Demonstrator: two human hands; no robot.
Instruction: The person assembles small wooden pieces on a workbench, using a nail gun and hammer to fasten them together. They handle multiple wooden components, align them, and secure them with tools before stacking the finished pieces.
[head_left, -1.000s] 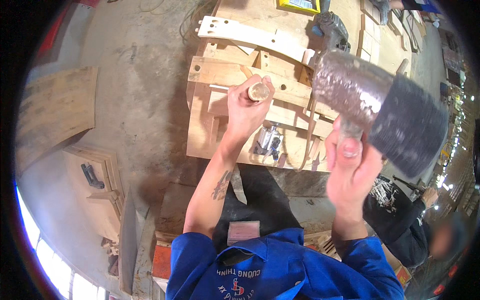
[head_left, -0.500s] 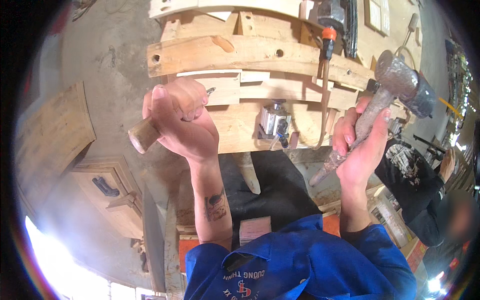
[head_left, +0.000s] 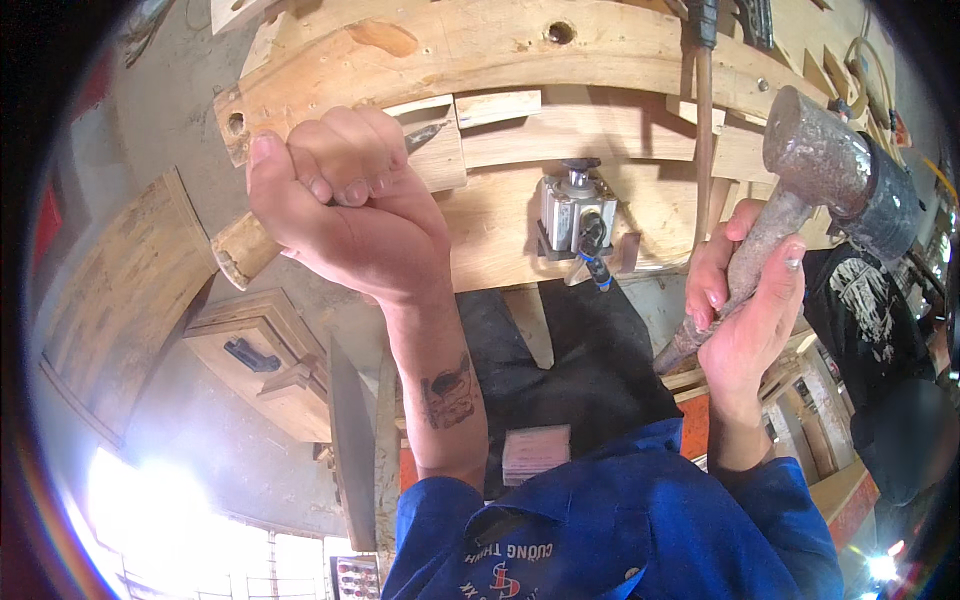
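Observation:
My left hand (head_left: 345,200) is closed in a fist around a chisel; its wooden handle (head_left: 243,252) sticks out at the lower left. The narrow metal blade (head_left: 424,136) shows past the fist, over a pale wood block (head_left: 440,165); whether it touches the wood I cannot tell. My right hand (head_left: 745,305) is wrapped round the rough handle of a mallet (head_left: 820,150), raised at the right. The mallet has a worn cylindrical head with a black sleeve at one end. Between my hands, a metal pneumatic cylinder (head_left: 577,212) is fixed on the light wooden board.
A curved wooden beam (head_left: 480,55) with bored holes crosses the far side. A brown hose (head_left: 704,150) hangs down at its right. Wooden panels (head_left: 255,355) lean at the left. Another person in dark clothing (head_left: 860,310) is close by at the right.
The view has shifted, so the beam sits higher and the cylinder looks larger. My left fist has turned, showing more of its curled fingers. Both hands keep their hold.

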